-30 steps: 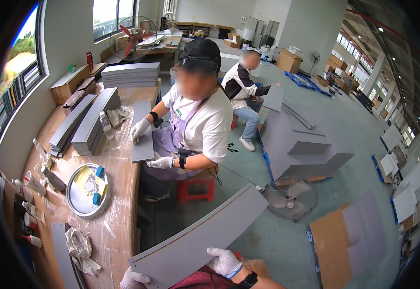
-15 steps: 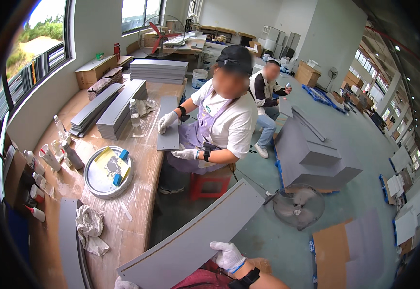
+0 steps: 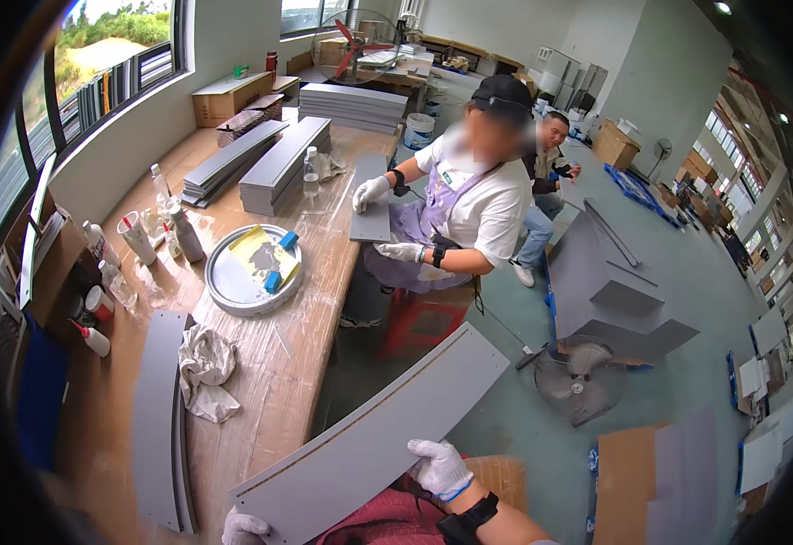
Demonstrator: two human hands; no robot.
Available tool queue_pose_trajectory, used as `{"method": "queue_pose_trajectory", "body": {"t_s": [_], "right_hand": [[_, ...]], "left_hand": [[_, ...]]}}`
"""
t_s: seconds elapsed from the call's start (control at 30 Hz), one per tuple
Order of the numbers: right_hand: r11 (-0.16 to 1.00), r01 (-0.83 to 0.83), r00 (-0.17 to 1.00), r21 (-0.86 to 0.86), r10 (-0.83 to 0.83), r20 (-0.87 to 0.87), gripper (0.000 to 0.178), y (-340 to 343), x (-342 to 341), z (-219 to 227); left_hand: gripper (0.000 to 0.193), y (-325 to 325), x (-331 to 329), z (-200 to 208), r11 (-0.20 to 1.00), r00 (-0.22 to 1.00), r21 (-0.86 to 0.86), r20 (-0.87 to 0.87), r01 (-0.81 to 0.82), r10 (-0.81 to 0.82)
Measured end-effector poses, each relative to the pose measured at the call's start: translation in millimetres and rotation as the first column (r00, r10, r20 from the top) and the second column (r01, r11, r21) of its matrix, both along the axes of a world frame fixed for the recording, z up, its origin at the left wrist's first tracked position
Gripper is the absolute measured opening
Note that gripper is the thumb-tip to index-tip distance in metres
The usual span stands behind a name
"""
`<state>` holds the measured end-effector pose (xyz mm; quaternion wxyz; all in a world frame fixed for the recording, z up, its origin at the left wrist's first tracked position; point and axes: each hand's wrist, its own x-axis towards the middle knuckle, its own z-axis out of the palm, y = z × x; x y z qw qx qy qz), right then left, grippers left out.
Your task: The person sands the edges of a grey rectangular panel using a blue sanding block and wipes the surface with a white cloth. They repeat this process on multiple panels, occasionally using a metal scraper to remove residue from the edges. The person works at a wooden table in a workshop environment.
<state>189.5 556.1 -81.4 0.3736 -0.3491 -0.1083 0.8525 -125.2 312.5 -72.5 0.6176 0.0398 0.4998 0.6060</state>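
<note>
A long grey panel [image 3: 374, 431] with a thin brownish groove along its far edge and small holes near its ends lies slanted across my lap. My left hand [image 3: 246, 527], in a white glove, is closed on the panel's lower left end. Gripping the near long edge toward the right is my gloved right hand [image 3: 442, 470], thumb on top and the other fingers partly hidden. On the table to the left lie more grey panels [image 3: 162, 418], with a crumpled white cloth [image 3: 208, 372] against them.
The plastic-covered table [image 3: 260, 363] bears a round lid [image 3: 224, 295] with blue sponge pieces, several bottles [image 3: 186, 232] and stacked panels [image 3: 278, 173]. Across from me a gloved co-worker [image 3: 487, 191] holds another panel [image 3: 371, 204]. A floor fan [image 3: 580, 381] stands right; another person [image 3: 546, 173] sits behind.
My view has turned, so the table and co-worker appear farther right and higher. More of my left hand shows at the panel's end. Both hands keep their hold.
</note>
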Motion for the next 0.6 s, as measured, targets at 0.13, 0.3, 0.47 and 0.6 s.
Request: {"method": "queue_pose_trajectory", "body": {"t_s": [0.13, 0.3, 0.47, 0.6], "right_hand": [[0.981, 0.143, 0.989, 0.127, -0.137, -0.056, 0.045, 13, -3, 11], [0.989, -0.046, 0.998, 0.139, 0.05, -0.026, 0.048, -2, -32, 12], [0.936, -0.259, 0.929, 0.239, 0.174, 0.327, 0.062, -24, -79, -8], [0.238, -0.711, 0.537, 0.661, -0.423, 0.73, 0.051, -48, -111, -21]], "left_hand": [[0.074, -9, -1, -12, 0.989, 0.991, 0.098, 0.094, -0.108, 0.099], [0.078, -69, -4, -34, 0.956, 0.952, 0.072, 0.139, -0.285, 0.273], [0.077, -157, 13, -71, 0.895, 0.888, 0.02, 0.132, -0.447, 0.44], [0.069, -175, 32, -32, 0.811, 0.807, 0.031, 0.131, -0.584, 0.576]]}}
